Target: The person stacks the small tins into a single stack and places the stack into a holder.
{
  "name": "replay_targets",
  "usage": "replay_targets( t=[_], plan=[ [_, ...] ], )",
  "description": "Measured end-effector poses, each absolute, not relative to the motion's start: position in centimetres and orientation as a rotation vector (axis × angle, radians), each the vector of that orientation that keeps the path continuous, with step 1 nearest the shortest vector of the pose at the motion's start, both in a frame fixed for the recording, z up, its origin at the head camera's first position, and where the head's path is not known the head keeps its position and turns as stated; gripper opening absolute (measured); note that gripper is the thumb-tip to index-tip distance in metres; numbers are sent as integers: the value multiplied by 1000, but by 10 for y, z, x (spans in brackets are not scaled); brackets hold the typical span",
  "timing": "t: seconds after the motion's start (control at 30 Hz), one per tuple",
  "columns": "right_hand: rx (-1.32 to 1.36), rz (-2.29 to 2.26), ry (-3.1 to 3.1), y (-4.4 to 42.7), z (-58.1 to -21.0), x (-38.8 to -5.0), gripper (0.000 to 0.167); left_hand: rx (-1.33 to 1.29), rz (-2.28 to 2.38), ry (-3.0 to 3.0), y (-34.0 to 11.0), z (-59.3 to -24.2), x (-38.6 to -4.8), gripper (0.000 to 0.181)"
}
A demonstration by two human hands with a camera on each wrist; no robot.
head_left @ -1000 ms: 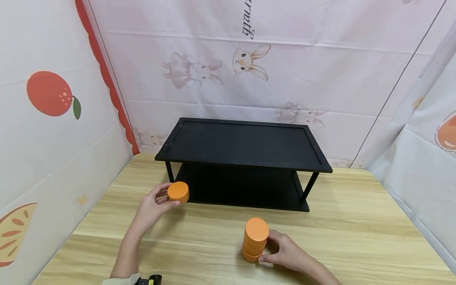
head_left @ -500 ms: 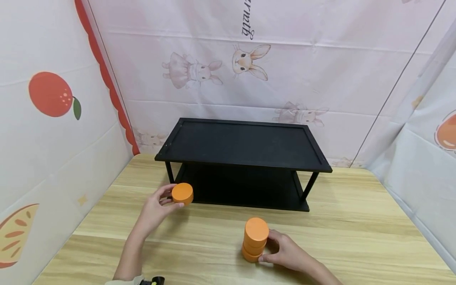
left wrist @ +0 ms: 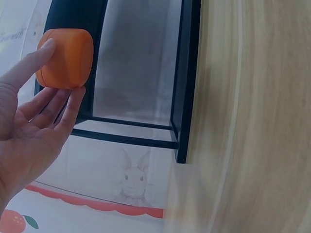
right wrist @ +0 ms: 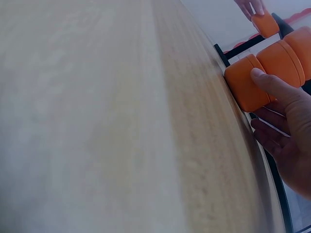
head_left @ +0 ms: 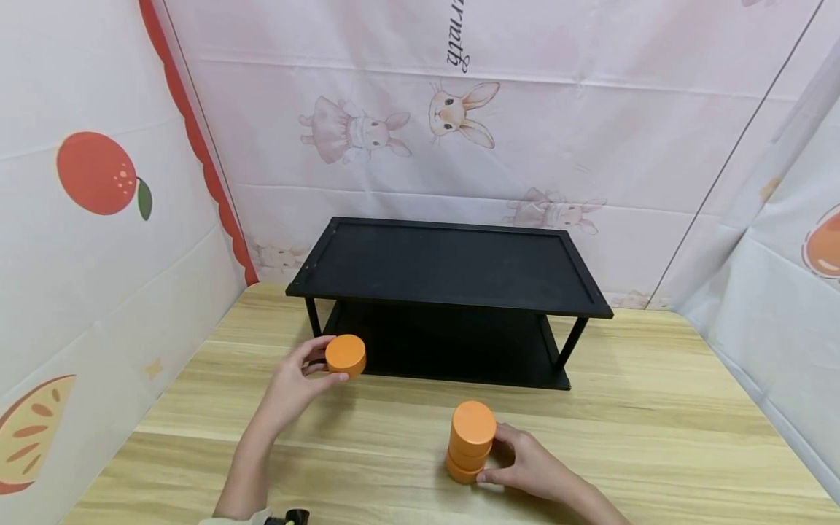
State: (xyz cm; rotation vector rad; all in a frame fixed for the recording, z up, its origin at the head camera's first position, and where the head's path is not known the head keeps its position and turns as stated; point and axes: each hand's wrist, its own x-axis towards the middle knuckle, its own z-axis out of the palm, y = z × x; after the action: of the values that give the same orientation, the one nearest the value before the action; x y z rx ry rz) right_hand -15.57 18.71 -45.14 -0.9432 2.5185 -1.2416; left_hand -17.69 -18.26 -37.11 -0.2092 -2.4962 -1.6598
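Note:
My left hand (head_left: 295, 383) pinches a small orange round lidded jar (head_left: 345, 356) between thumb and fingers. It holds the jar in the air before the left front of a black two-tier shelf (head_left: 453, 266). A seam runs round this jar (left wrist: 68, 58) in the left wrist view. On the table a stack of orange jars (head_left: 469, 441), seemingly three, stands upright. My right hand (head_left: 528, 467) grips the lowest jar (right wrist: 247, 86) from the right, thumb in front and fingers behind. In the right wrist view the top of the stack is cut off.
The shelf's lower tier (head_left: 446, 346) lies under its upper board, with thin posts at the corners. A light wooden table (head_left: 656, 415) carries everything. Printed cloth walls (head_left: 394, 44) enclose the back and both sides.
My left hand has moved a little to the right, carrying its jar along the shelf's front. The right hand and the stack have stayed in place.

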Motion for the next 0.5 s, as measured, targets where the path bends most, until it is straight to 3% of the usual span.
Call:
replay_targets(
  t=[0.5],
  plan=[
    [-943, -1242, 2518, 188, -451, -155, 53, -224, -1648, -2501, -169, -364, -174, 62]
  ],
)
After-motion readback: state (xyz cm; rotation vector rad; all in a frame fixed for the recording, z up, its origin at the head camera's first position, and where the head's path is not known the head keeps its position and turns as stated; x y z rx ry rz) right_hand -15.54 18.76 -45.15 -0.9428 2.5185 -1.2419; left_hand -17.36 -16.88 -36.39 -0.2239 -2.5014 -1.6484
